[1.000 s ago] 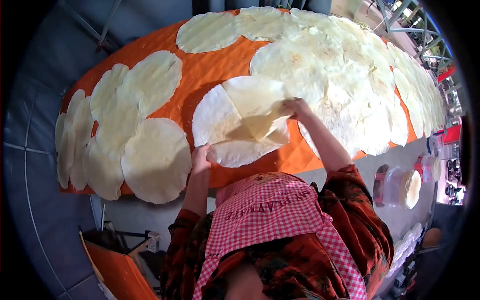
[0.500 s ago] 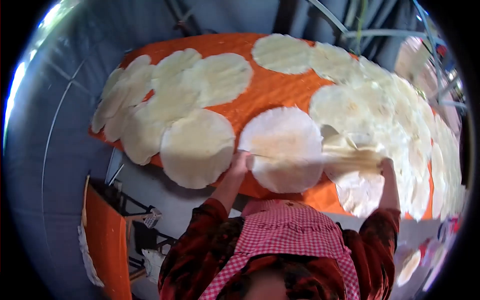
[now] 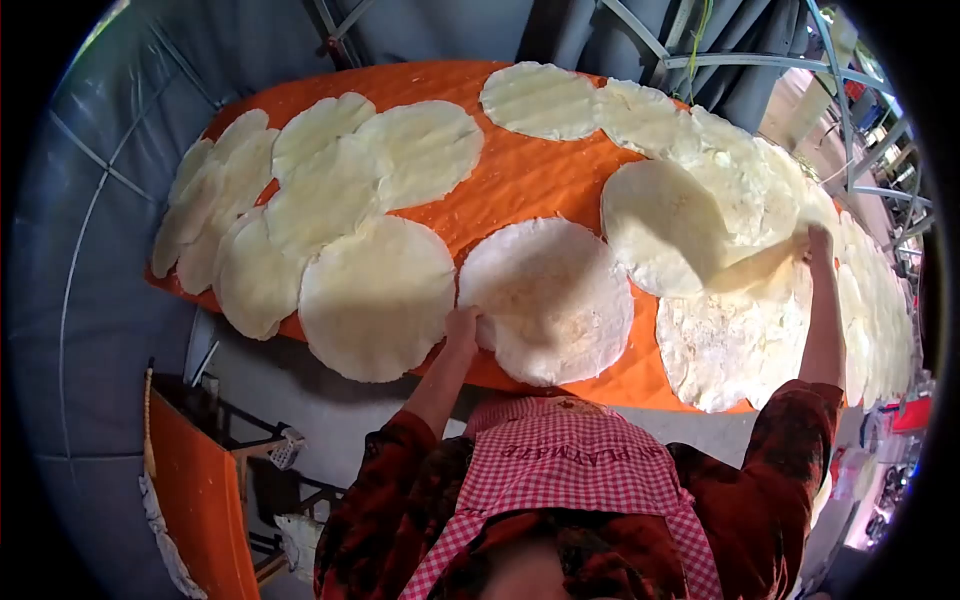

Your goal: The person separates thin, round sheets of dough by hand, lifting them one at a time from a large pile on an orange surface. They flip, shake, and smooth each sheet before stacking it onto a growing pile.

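Note:
Thin, pale round flatbreads lie over an orange cloth-covered table. My left hand (image 3: 462,328) is closed at the left edge of the middle flatbread (image 3: 548,300), whose rim is slightly creased there. Farther out to the right, my right hand (image 3: 820,245) grips the edge of another flatbread (image 3: 765,270), raised and partly folded above those around it. A smooth round flatbread (image 3: 655,230) lies left of the raised one, partly in shadow. Beside my left hand, a large flatbread (image 3: 375,300) lies flat.
Overlapping flatbreads (image 3: 325,195) cover the table's left end, and more (image 3: 875,310) spread over the far right. The orange cloth (image 3: 520,175) shows between them. Grey sheeting (image 3: 430,30) and metal poles (image 3: 780,65) stand behind. An orange board (image 3: 205,480) is at lower left.
My right hand has moved away from me and to the right, drawing the raised flatbread's edge with it. My left hand stays by the middle flatbread's edge. The view has shifted slightly.

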The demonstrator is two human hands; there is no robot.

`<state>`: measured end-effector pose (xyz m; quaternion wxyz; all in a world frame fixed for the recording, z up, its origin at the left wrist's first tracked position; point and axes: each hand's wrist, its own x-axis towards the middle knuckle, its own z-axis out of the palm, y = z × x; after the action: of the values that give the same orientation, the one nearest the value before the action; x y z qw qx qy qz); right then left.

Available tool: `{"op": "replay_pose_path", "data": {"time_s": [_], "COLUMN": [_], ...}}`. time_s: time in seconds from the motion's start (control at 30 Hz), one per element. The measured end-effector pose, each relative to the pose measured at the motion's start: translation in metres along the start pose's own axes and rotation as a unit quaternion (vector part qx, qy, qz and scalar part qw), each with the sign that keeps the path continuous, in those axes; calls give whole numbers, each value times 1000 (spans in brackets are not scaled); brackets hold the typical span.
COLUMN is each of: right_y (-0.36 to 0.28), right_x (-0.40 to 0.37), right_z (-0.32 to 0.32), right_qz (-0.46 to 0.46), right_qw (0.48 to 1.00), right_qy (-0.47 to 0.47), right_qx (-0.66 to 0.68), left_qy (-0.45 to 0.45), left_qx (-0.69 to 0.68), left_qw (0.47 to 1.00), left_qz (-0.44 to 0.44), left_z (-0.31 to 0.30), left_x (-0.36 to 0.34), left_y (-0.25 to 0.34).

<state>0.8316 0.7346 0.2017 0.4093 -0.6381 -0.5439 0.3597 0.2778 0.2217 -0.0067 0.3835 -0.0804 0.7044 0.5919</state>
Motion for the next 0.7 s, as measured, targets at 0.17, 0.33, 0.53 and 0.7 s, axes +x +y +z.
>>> {"op": "replay_pose_path", "data": {"time_s": [0.17, 0.33, 0.53, 0.7], "right_y": [-95, -88, 0, 2], "right_x": [-74, -312, -486, -476], "right_z": [78, 227, 345, 359], "right_qz": [-239, -364, -394, -390], "right_qw": [952, 848, 807, 802], "right_qy": [-22, -130, -314, -303], "right_qx": [-188, -362, -309, -335], "left_qy": [-107, -171, -162, -179], "left_qx": [-27, -81, -4, -16], "left_qw": [991, 977, 973, 979], "left_qz": [80, 103, 168, 93], "left_z": [-3, 12, 17, 9], "left_x": [-15, -41, -54, -83], "left_y": [-9, -11, -41, -21]}}
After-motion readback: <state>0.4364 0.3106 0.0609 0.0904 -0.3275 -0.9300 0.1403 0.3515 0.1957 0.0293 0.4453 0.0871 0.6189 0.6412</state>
